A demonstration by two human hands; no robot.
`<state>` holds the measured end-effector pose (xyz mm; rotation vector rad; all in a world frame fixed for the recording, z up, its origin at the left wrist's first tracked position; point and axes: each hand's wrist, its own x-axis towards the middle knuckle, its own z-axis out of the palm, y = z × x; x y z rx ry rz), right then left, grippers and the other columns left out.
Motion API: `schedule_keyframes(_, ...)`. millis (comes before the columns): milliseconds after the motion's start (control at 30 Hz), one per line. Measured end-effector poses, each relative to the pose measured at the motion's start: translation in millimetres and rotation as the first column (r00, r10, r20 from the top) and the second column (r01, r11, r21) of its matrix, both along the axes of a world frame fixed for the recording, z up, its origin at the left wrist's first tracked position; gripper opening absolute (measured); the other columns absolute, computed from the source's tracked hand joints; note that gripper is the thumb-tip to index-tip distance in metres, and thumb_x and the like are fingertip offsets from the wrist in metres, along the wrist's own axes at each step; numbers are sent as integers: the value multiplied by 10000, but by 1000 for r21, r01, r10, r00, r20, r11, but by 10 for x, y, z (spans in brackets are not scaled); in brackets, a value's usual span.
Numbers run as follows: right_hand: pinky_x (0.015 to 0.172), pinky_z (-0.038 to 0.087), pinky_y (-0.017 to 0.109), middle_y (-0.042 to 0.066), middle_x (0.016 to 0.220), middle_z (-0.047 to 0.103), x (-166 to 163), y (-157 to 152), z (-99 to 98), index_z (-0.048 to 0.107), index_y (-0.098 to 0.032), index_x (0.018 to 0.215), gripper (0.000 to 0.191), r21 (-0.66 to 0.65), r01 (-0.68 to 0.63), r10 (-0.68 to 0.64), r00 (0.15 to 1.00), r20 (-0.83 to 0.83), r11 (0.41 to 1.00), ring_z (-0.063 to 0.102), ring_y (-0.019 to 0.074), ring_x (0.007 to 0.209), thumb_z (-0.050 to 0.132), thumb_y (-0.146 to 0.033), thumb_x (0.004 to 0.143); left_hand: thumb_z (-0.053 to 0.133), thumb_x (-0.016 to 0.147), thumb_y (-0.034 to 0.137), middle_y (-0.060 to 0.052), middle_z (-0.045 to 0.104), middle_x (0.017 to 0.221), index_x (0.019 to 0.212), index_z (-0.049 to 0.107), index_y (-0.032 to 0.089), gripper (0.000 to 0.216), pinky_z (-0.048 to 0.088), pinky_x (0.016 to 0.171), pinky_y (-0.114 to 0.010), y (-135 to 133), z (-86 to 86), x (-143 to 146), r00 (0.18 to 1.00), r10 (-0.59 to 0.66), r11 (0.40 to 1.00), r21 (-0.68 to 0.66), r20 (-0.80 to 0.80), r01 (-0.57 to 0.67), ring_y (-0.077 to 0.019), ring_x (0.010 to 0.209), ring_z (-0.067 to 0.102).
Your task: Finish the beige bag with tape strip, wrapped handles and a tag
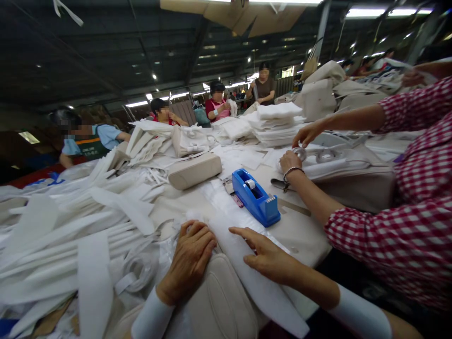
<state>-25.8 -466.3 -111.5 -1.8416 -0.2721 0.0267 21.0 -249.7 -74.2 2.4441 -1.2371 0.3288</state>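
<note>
Two hands [192,259] at one bag [221,301]; one tape dispenser [259,203].

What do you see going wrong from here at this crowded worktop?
The white strip by the right grip seems to overhang the worktop, so it could slide off. The cutting end of the blue tape dispenser points towards the right forearm and might scrape it. The heaped white pieces could slump towards the beige bag.

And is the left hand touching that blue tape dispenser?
Apart. The head view shows a plain gap, with part of a white strip lying between the left hand and the blue tape dispenser.
</note>
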Motion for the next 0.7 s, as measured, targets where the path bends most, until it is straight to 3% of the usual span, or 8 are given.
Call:
schedule_keyframes(100, 705, 483, 282, 51, 1061, 640, 2, 18, 18, 521, -194, 1344, 777, 95, -104, 119, 978, -172, 990, 589, 182, 833, 541, -61, 579, 330, 983, 221, -24, 591, 839, 801, 551, 193, 288, 283, 986, -454, 13, 7, 1, 1000, 13, 1000, -2, -6, -13, -207, 935, 477)
schedule_keyframes(200, 502, 366, 191, -10, 886, 629, 7, -39, 18, 506, -212, 1351, 791, 240, -234, 305, 897, -320, 942, 520, 114, 635, 587, -85, 575, 315, 986, 219, -25, 587, 835, 798, 553, 192, 305, 280, 987, -453, 19, 22, -2, 1000, 20, 999, -26, -11, -20, -205, 937, 478)
schedule_keyframes(300, 555, 392, 189, -31, 858, 630, 30, -63, -42, 561, -224, 1311, 767, 291, -281, 372, 866, -335, 915, 537, 120, 696, 654, -96, 561, 311, 987, 214, -25, 579, 826, 791, 550, 188, 310, 282, 980, -449, 23, 34, -3, 1000, 16, 999, -46, -14, -17, -201, 927, 477)
schedule_keyframes(400, 773, 460, 259, -8, 990, 674, 91, 18, -73, 624, -216, 1254, 697, 326, -264, 361, 888, -285, 908, 588, 179, 906, 680, -116, 567, 313, 985, 213, -27, 569, 817, 782, 547, 185, 311, 289, 971, -443, 34, 33, 4, 1000, 15, 999, -44, -11, -15, -199, 910, 473)
schedule_keyframes(500, 932, 446, 337, 13, 1097, 685, 152, 180, -10, 634, -217, 1253, 662, 369, -248, 362, 889, -280, 896, 595, 229, 1057, 648, -127, 597, 309, 988, 214, -29, 562, 817, 786, 545, 184, 312, 292, 976, -435, 55, 20, -4, 1000, 26, 999, -33, -7, -26, -195, 901, 471)
schedule_keyframes(600, 931, 477, 382, 27, 1097, 697, 196, 331, 33, 653, -228, 1233, 605, 358, -263, 367, 891, -266, 896, 622, 261, 1045, 658, -182, 630, 343, 988, 233, -22, 568, 817, 788, 529, 181, 278, 295, 984, -413, 84, -8, -34, 999, 42, 999, -30, 14, -41, -184, 905, 478)
schedule_keyframes(700, 903, 507, 423, 47, 1065, 716, 305, 392, -82, 710, -230, 1142, 504, 262, -320, 386, 886, -258, 910, 643, 302, 1011, 676, -238, 640, 407, 980, 272, -9, 595, 831, 794, 521, 183, 235, 296, 992, -394, 119, -49, -49, 997, 48, 999, -6, 59, -48, -173, 922, 492)
